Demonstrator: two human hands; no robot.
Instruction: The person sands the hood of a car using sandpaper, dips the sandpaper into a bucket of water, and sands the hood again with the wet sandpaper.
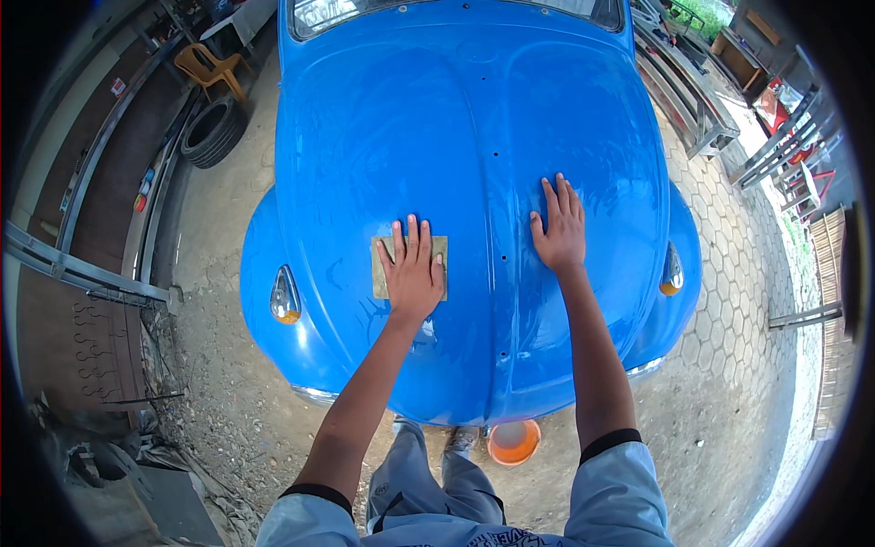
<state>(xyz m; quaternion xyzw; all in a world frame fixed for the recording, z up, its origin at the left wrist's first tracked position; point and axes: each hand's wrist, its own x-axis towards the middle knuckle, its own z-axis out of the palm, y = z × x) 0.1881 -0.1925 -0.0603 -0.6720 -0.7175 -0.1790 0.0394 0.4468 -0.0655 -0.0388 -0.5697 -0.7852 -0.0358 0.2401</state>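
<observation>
A glossy blue car hood [392, 137], wet in places, spreads out in front of me, with a raised ridge and small holes down its middle. My left hand [416, 273] lies flat, fingers spread, on a square tan sheet that looks like sandpaper [381, 284], pressing it to the hood left of the ridge. The sheet's edges show around the fingers; nothing grips it. My right hand [560, 228] rests bare on the hood right of the ridge, a little farther up, fingers stretched out and holding nothing.
An orange bucket [514, 443] with cloudy liquid stands on the ground by my feet. Chrome and amber turn lights [285, 296] sit on both fenders. Farther left are a tire [214, 132] and a yellow chair [211, 69]; metal racks [688, 87] stand on the right.
</observation>
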